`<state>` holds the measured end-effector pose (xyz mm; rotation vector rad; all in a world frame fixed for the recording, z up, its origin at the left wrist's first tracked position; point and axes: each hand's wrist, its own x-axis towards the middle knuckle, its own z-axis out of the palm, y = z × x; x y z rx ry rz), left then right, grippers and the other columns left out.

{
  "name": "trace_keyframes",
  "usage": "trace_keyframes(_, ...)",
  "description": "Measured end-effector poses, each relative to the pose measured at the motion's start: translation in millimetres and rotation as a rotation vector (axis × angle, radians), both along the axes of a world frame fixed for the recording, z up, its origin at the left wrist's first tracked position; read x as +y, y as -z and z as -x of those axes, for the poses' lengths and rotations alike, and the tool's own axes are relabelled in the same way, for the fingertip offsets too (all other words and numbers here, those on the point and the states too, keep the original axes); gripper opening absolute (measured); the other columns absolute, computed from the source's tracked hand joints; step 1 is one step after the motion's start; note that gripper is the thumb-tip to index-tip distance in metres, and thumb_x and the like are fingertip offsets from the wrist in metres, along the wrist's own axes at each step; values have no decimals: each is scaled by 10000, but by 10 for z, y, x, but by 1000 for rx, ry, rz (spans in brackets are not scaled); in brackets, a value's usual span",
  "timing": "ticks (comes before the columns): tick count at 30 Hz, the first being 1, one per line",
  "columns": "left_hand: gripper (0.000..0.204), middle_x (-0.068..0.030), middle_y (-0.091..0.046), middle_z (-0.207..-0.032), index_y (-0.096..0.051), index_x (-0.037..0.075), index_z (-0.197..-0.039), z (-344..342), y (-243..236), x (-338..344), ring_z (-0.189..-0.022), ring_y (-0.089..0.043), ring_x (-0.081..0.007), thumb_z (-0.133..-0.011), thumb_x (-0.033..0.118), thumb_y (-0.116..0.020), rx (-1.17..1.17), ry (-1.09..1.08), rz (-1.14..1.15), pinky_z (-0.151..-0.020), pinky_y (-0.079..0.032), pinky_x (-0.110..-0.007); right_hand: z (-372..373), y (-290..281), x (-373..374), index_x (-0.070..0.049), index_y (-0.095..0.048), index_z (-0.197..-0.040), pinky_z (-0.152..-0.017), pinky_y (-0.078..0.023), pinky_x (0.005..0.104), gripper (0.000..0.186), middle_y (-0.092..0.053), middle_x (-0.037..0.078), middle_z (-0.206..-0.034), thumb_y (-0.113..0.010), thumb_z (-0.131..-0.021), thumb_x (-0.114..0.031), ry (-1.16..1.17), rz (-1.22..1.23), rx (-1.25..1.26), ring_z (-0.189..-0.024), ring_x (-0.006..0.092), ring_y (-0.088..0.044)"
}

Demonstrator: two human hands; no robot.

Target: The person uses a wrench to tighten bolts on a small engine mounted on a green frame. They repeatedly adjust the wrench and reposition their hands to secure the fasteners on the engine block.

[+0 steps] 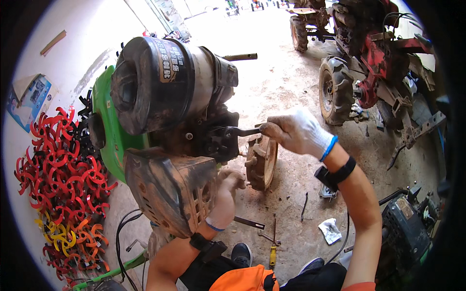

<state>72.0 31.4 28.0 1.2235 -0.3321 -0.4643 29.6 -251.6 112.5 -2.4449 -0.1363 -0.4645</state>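
My right hand [298, 133], in a white knit glove with a blue cuff, is closed around the outer end of a dark wrench [245, 131]. The wrench's other end meets the side of a dirty engine [213, 138] with a black air cleaner [145, 87] on top. Beside the rust-brown perforated muffler cover [170, 189] is my left hand [227, 191], also gloved. Its fingers are curled below the engine, near a treaded wheel [262, 162]; what they hold, if anything, I cannot make out. A green tank [114, 126] sits on the engine's left.
Red, orange and yellow curved tiller blades [68, 169] are heaped at the left. A yellow-handled screwdriver [273, 254] and a white crumpled cloth [330, 231] lie on the floor. A red tractor-like machine [371, 68] stands far right, a black engine [407, 225] near right.
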Motion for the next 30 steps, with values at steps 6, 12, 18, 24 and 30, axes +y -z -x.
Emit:
trace_keyframes(6,169,-81,-666,-979,-644,12,-1046,7,-36,-17,-924,-650,-194,-1091,99,-507,-46,-14,-130,-941,-539,-374,-240,-318,-105,-27,-805,-976,-590,-550,404,627,-673,140,-659,-541,-1121,-576,-79,163,53,-572,227,-622)
trace_keyframes(12,164,-78,-668,-968,-649,9,-1055,-3,-14,-48,-918,-650,-187,-1089,107,-521,-8,50,-135,-932,-516,-338,-427,-753,-145,-2,-787,-933,-659,-598,439,722,-727,187,-725,-586,-1050,-685,-91,308,70,-645,327,-708)
trace_keyframes(18,149,-72,-668,-966,-654,10,-1055,-27,35,-89,-911,-634,-163,-1082,104,-542,72,-16,-205,-918,-507,-318,-423,-1069,-115,-43,-787,-932,-701,-603,460,673,-729,192,-757,-641,-1004,-696,-29,509,40,-694,364,-725)
trace_keyframes(24,150,-63,-672,-970,-657,18,-1046,34,-37,-150,-887,-624,-149,-1083,117,-550,45,34,-143,-895,-498,-301,-468,-782,-185,-53,-804,-1075,-732,-624,437,673,-770,205,-864,-649,-996,-704,-86,393,-18,-781,342,-762)
trace_keyframes(30,205,-52,-682,-1002,-674,35,-1081,89,-140,-131,-906,-639,-139,-1108,160,-514,-76,68,-243,-889,-498,-295,-248,46,99,-5,-637,-1479,-986,-643,393,629,-767,195,-1305,-477,-1155,-520,-123,-341,366,-1148,271,-764)
